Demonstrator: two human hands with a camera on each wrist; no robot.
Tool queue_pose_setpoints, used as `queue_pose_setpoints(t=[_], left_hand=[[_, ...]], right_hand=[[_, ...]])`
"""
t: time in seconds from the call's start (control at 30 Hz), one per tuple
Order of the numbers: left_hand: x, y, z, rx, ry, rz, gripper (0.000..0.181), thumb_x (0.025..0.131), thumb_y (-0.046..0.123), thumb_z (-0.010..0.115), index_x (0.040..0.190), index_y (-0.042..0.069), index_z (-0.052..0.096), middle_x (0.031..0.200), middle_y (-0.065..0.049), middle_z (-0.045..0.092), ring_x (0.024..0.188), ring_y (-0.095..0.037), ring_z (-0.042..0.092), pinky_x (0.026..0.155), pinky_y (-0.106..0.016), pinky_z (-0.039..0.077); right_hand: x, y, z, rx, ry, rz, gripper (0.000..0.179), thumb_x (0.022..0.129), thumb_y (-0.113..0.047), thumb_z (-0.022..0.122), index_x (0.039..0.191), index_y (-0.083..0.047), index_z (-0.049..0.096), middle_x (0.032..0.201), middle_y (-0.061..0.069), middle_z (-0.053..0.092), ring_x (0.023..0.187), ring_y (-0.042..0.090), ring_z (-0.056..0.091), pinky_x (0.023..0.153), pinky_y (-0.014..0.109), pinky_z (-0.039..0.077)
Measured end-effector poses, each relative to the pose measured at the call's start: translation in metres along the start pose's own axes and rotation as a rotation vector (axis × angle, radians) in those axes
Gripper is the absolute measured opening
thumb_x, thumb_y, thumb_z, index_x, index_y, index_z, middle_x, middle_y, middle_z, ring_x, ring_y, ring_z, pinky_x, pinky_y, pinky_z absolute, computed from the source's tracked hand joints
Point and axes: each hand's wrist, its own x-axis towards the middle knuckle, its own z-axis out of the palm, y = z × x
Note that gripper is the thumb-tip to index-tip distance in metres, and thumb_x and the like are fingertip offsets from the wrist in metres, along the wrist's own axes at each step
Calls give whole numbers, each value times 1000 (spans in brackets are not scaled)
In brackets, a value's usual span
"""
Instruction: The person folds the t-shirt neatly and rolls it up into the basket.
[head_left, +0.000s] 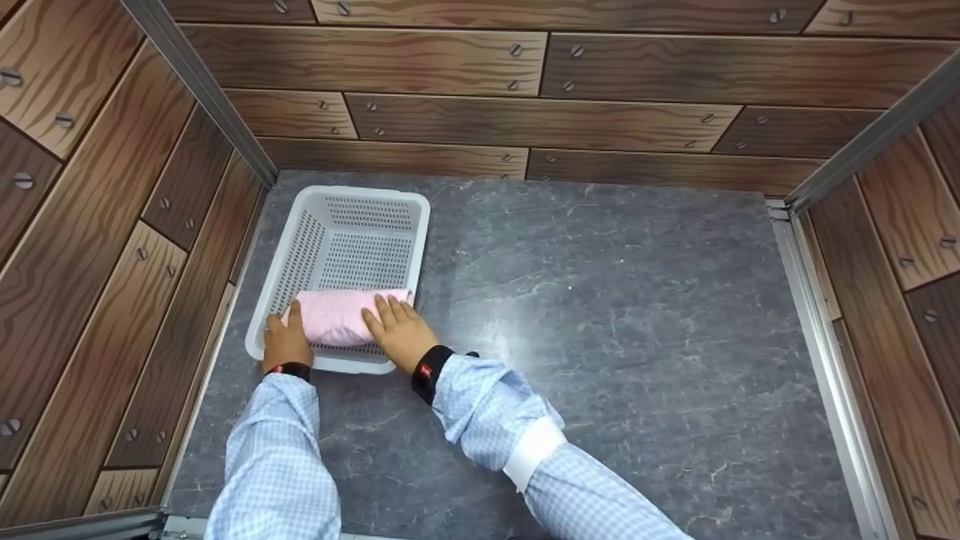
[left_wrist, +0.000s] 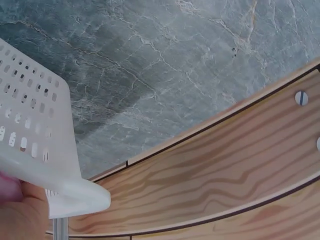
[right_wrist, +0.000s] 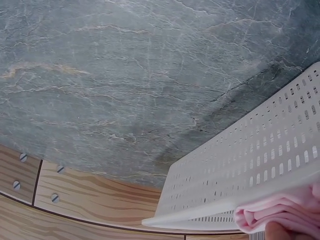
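A folded pink cloth (head_left: 337,315) lies crosswise over the near part of a white perforated basket (head_left: 424,232). My left hand (head_left: 287,343) is at the cloth's left end, by the basket's near left corner. It pinches that end between thumb and fingers, with some fingers hidden. On the right end, my right hand (head_left: 403,334) rests with spread, fairly straight fingers on top of the cloth. The cloth's layered end (right_wrist: 260,212) shows just above the basket rim in the right wrist view, with a fingertip (right_wrist: 277,231) against it.
The basket stands on a dark grey marbled surface (head_left: 615,315), near its left side. Wood-patterned panels (head_left: 450,60) rise at the back and both sides. A metal rail (head_left: 840,375) runs along the right edge. Both wrists wear black bands (head_left: 429,367).
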Motion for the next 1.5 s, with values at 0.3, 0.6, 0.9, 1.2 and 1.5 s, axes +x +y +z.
queue_pose_setpoints(t=[0.3,0.6,0.9,1.2,1.5], left_hand=[[6,3,4,-42,49,102,72,80,-9,58,147,-10,32,139,-41,30,128,-58,35,110,-61,32],[9,1,9,-99,76,103,72,82,-6,51,148,-13,26,145,-37,24,137,-54,25,115,-58,25],[10,-2,13,-57,12,119,68,82,-9,44,148,-12,26,154,-34,17,145,-50,12,120,-56,17],[4,12,16,75,-5,152,61,85,3,48,144,-11,36,153,-35,23,145,-54,14,119,-60,16],[2,60,32,73,134,323,63,92,26,56,145,-5,40,155,-34,22,147,-52,10,120,-59,10]], right_hand=[[4,-3,5,-3,44,23,48,97,-19,43,145,-20,48,148,15,48,135,31,50,111,39,42],[6,-10,13,123,-89,23,53,98,-20,42,151,-26,39,159,10,34,146,31,34,119,39,30],[2,-10,10,165,-113,40,50,100,-21,38,150,-21,42,155,7,41,143,29,40,118,38,31],[-6,6,9,137,-98,78,54,99,-36,48,151,-27,38,156,5,40,144,28,38,119,42,29],[-21,45,7,140,54,210,57,99,-46,44,151,-26,38,159,7,35,146,32,34,118,48,29]])
